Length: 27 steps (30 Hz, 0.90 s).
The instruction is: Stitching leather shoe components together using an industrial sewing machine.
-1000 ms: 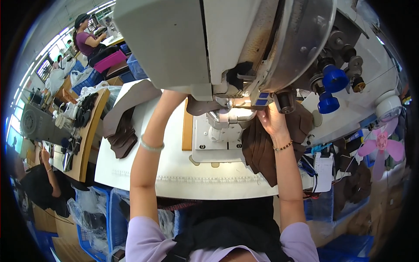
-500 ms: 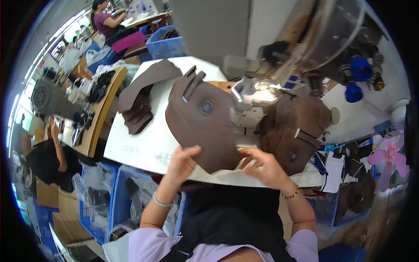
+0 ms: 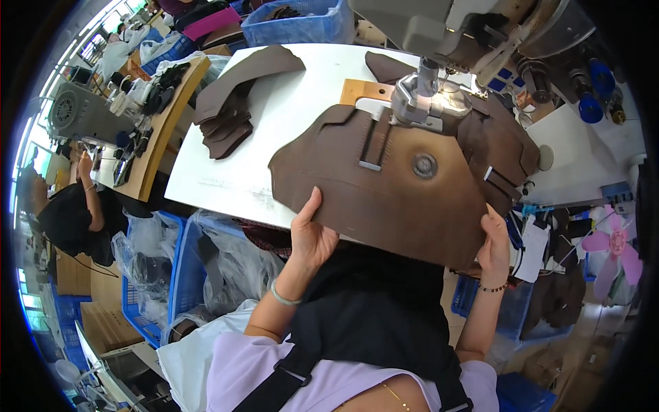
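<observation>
My left hand (image 3: 314,235) grips the lower left edge of a brown leather panel (image 3: 371,199), thumb on top and fingers underneath. At its right edge, my right hand (image 3: 494,242) pinches the same panel. A round metal snap (image 3: 424,165) and a short strap with a metal end (image 3: 376,141) sit on it. The panel is tilted up in front of the sewing machine (image 3: 424,96), its far edge close to the presser foot. Another brown leather piece (image 3: 498,141) with a similar strap lies to the right, partly covered.
Curved brown leather pieces (image 3: 226,113) are stacked on the left of the white table (image 3: 226,185). Blue crates (image 3: 180,275) with plastic bags stand below left. A pink fan (image 3: 618,240) is at far right. Beyond a wooden-edged bench (image 3: 161,130) sits another person (image 3: 72,223).
The panel has turned and come nearer to me, away from the machine. My right hand has moved right and closed on its edge; my left hand now grips its lower left edge.
</observation>
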Available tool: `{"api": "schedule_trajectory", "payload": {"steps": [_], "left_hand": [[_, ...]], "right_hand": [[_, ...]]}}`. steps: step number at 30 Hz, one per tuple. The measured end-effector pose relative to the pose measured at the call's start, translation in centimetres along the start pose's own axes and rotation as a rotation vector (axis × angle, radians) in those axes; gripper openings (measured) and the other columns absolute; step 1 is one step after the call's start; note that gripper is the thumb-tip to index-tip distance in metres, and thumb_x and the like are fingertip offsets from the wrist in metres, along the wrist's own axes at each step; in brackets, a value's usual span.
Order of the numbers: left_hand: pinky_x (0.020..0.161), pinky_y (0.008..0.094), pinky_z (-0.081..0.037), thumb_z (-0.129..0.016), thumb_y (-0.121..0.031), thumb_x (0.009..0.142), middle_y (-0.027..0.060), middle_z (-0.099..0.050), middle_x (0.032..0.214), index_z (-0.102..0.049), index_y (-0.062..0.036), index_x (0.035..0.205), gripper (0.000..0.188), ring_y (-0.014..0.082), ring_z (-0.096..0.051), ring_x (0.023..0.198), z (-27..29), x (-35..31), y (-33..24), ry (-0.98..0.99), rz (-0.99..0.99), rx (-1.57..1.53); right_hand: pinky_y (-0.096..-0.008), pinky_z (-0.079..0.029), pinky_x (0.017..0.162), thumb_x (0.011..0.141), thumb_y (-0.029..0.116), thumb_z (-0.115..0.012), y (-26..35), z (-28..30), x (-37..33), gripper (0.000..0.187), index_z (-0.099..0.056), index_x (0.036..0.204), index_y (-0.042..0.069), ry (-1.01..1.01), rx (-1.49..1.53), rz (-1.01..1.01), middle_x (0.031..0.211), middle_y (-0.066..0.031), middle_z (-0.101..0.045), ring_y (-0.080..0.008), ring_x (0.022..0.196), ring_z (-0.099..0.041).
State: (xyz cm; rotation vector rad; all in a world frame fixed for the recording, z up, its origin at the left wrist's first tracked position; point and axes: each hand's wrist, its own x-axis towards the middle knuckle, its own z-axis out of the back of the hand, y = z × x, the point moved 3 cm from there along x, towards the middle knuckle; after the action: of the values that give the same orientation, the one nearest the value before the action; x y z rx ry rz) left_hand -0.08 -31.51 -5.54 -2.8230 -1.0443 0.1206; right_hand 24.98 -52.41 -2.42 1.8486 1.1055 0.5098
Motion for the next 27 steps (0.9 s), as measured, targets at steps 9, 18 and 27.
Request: {"api": "schedule_trajectory", "payload": {"steps": [9, 18, 27], "left_hand": [[0.11, 0.0468, -0.037, -0.039, -0.031, 0.103, 0.0174, -0.049, 0.139, -0.042, -0.0012, 0.137, 0.046, 0.0309, -0.047, 0.129, -3.8, -7.1, -5.2, 0.161, -0.505, 0.116], [0.111, 0.0455, -0.035, -0.038, -0.027, 0.103, 0.0141, -0.048, 0.141, -0.041, -0.0028, 0.139, 0.043, 0.0285, -0.045, 0.132, -4.2, -4.9, -8.2, 0.244, -0.731, 0.238], [0.111, 0.044, -0.039, -0.038, -0.025, 0.104, 0.0192, -0.048, 0.14, -0.042, 0.0021, 0.136, 0.042, 0.0299, -0.048, 0.129, -4.4, 0.6, -8.6, 0.405, -0.404, -0.187]], "right_hand": [[-0.0427, -0.033, 0.111, 0.081, 0.042, -0.074, -10.6, -13.0, -0.8, 0.09, -0.031, 0.146, -0.003, 0.778, 0.292, -0.562, 0.148, -0.0217, -0.036, -0.0343, 0.135, -0.039], [-0.0342, -0.041, 0.108, 0.098, 0.015, -0.054, -10.6, -26.8, 7.1, 0.036, -0.049, 0.133, 0.007, 0.532, 0.71, -0.301, 0.131, -0.0033, -0.057, -0.0164, 0.122, -0.053], [-0.0337, -0.047, 0.104, 0.097, 0.018, -0.057, -10.9, -26.0, 11.5, 0.035, -0.053, 0.13, 0.008, 0.566, 0.715, -0.23, 0.13, -0.0046, -0.06, -0.0169, 0.119, -0.056]]}}
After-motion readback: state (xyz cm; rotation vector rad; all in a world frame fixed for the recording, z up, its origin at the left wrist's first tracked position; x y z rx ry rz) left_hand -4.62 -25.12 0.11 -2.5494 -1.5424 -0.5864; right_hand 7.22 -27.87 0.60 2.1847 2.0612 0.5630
